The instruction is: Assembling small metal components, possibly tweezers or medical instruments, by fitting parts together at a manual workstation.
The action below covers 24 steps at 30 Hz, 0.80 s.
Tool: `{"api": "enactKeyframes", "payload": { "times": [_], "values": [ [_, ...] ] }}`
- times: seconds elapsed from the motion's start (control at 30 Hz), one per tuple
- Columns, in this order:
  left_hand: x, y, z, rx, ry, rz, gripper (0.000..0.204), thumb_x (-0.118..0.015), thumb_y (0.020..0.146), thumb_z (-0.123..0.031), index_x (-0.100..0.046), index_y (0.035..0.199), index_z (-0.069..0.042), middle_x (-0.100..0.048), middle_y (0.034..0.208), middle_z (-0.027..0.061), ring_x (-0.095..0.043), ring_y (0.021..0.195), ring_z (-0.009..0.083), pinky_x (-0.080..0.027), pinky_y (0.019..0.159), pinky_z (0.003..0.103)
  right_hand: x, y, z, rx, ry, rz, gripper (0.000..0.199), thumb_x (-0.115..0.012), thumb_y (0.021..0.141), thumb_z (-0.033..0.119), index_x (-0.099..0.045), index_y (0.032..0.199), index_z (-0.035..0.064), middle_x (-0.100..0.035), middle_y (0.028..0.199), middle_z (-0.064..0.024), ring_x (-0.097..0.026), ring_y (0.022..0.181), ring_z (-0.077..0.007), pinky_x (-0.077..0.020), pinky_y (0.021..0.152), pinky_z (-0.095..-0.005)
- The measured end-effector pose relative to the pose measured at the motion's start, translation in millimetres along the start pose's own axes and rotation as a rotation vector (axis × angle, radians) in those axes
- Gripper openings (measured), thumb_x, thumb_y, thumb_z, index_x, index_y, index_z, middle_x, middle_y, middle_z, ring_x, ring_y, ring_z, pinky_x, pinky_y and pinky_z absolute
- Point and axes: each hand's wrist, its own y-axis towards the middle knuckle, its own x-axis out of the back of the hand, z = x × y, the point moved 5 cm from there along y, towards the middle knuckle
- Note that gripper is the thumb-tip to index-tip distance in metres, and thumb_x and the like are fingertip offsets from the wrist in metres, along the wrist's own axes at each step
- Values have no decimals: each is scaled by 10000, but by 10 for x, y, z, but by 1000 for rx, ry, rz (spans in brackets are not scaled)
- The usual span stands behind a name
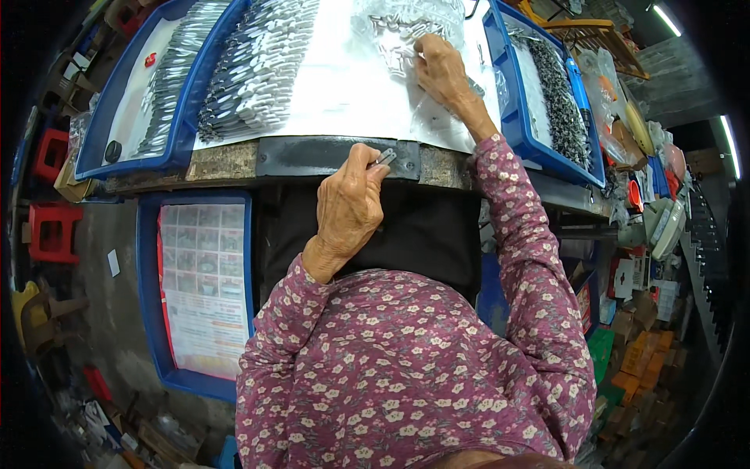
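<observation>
The white-topped counter (pixel 344 94) carries long blue plastic trays (pixel 117 102) of grey metal pieces. On it lies a clear plastic bag of small metal parts (pixel 406 27); the right hand (pixel 441 70) rests there, fingers curled into the heap. The left hand (pixel 348 207), at the counter's near edge, pinches a small flat grey metal piece (pixel 384 157) between fingertips. A blue tray holding a pale printed sheet (pixel 203 289) stands below left.

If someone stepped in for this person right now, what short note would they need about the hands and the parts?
Left hand: pinches one small metal piece at the bench edge.
Right hand: reaches into the clear plastic bag of loose metal pieces on the white sheet.
Done: rows of pieces already lie in the blue trays at left and right.
Left: the bag looks far from empty.
</observation>
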Motion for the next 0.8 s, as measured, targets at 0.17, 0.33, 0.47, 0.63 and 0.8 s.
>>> {"api": "enactKeyframes", "payload": {
  "times": [0.17, 0.33, 0.47, 0.63, 0.8],
  "values": [
    [32, 3, 35, 42, -43, 3, 60, -502, 825, -44, -455, 849, -14, -528, 631, 155, -547, 555, 333, -406, 487, 363, 346, -238, 229, -282, 553, 153, 136, -564, 779, 79, -547, 876, -16, -605, 709, -120, -591, 616, -176, -476, 539, -284],
    [66, 25, 11, 4, -37, -29, 68, -505, 819, -42, -465, 862, -6, -537, 657, 164, -552, 567, 338, -406, 493, 359, 555, -537, 507, -388, 1084, 216, 159, -615, 777, 55, -611, 910, -33, -640, 801, -74, -607, 715, -112, -501, 634, -217],
    [78, 36, -20, -3, -11, -22, 71, -507, 820, -43, -477, 872, -4, -544, 671, 169, -556, 577, 341, -409, 497, 359, 741, -623, 687, -309, 1074, 136, 153, -620, 758, 2, -637, 910, 7, -643, 808, -44, -605, 759, -106, -497, 679, -211],
    [44, 23, -40, 8, 5, 1, 54, -503, 824, -49, -474, 852, -13, -522, 625, 167, -547, 556, 340, -404, 494, 363, 870, -670, 813, -217, 990, 129, 196, -582, 745, -71, -641, 910, 15, -641, 857, -52, -610, 790, -124, -501, 735, -236],
    [19, 15, -57, 7, 7, 18, 49, -503, 822, -51, -468, 834, -18, -508, 600, 163, -540, 537, 331, -397, 485, 369, 919, -722, 856, -104, 927, 33, 184, -579, 731, -61, -634, 875, 39, -640, 808, -73, -626, 750, -167, -510, 661, -249]
  ]
}}
